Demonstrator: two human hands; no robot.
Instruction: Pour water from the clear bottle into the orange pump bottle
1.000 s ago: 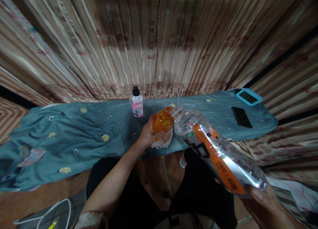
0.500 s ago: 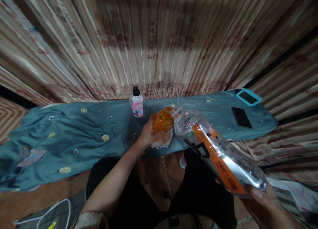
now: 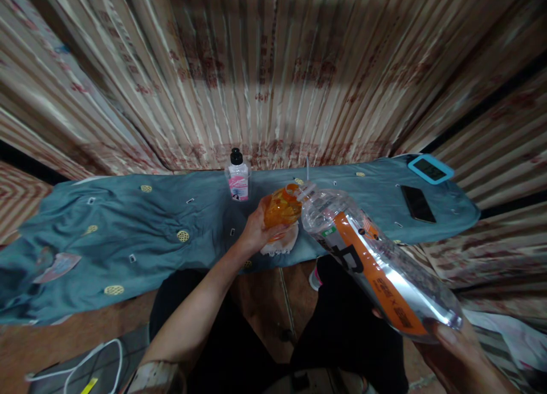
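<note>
Amber and glossy, the small container (image 3: 282, 209) sits in the grip of the left hand (image 3: 256, 228), fingers curled round its side, its open mouth tipped toward the right. And from that right side comes the big clear bottle (image 3: 371, 260), lying at a steep slant, base low, neck up at the container's mouth; whether the two rims actually touch, I can't tell! Down at the bottle's base, the right hand (image 3: 453, 345) has it in hold, thumb across the near face, most of the other fingers hidden behind the plastic. Orange and silver run along the label (image 3: 371, 274), bold and facing up.

Just below the container, a whitish piece with a frilly edge (image 3: 280, 247) shows on the teal cloth (image 3: 209, 211); how close they are in height is hard to judge. Off to the left of the container, a black-capped bottle (image 3: 238, 180) stands upright, pink on its front. Over at the far right, a dark phone (image 3: 419, 204) lies flat near a blue-framed digital display (image 3: 431, 169), with striped curtains (image 3: 265, 109) rising behind everything.
</note>
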